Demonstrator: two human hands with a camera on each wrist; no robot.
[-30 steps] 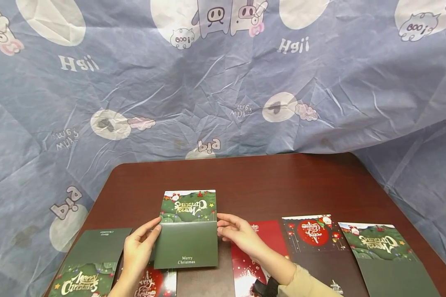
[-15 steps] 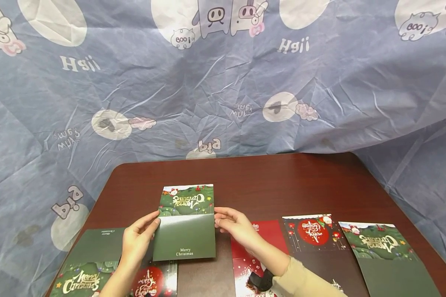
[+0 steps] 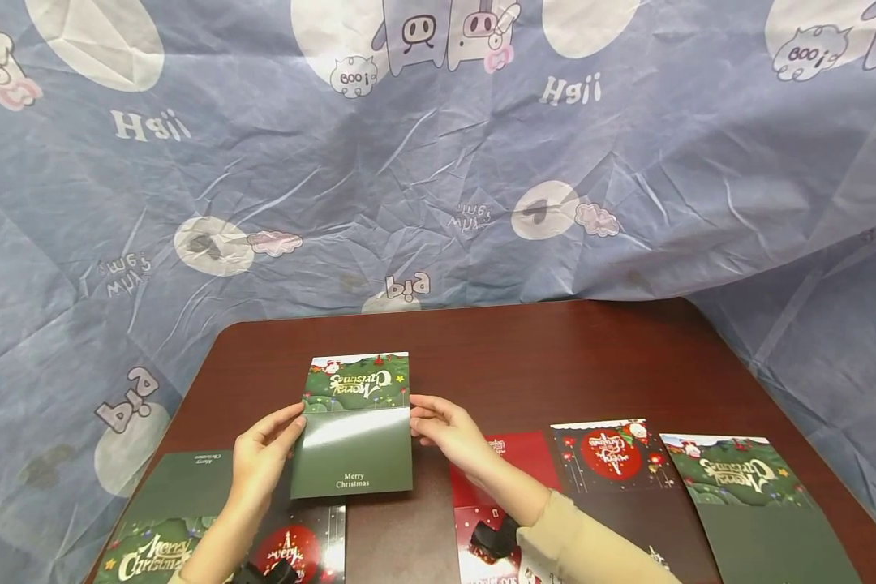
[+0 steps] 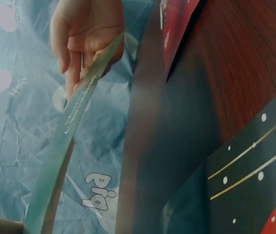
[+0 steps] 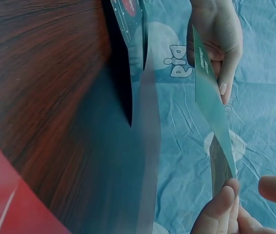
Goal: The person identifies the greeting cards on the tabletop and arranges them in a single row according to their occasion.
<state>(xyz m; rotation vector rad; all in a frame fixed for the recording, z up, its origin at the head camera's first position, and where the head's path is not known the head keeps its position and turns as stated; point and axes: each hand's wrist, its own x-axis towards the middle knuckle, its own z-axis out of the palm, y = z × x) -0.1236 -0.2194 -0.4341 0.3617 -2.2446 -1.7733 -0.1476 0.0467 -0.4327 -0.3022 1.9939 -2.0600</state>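
A green Christmas card (image 3: 354, 450), opened flat with a crease across it, is held up off the table. Its top half has an upside-down gold "Merry Christmas", and the plain lower half carries small white lettering. My left hand (image 3: 263, 458) pinches the card's left edge near the crease. On the opposite edge, my right hand (image 3: 448, 430) pinches it between thumb and fingers. From the right wrist view, the card (image 5: 213, 107) appears nearly edge-on between both hands. Only a bit of a left-hand finger (image 4: 1, 225) enters the left wrist view.
On the brown table (image 3: 526, 357) lie more opened cards: a green one (image 3: 182, 487) at left, a dark one (image 3: 292, 551) partly under my left arm, a red one (image 3: 521, 462), a dark one (image 3: 606, 458) and another green one (image 3: 745, 478) at right. A blue printed cloth (image 3: 380, 178) hangs behind.
Both hands have moved the green card farther away from me and slightly left. The grip on its edges looks the same, and the other cards stay in place.
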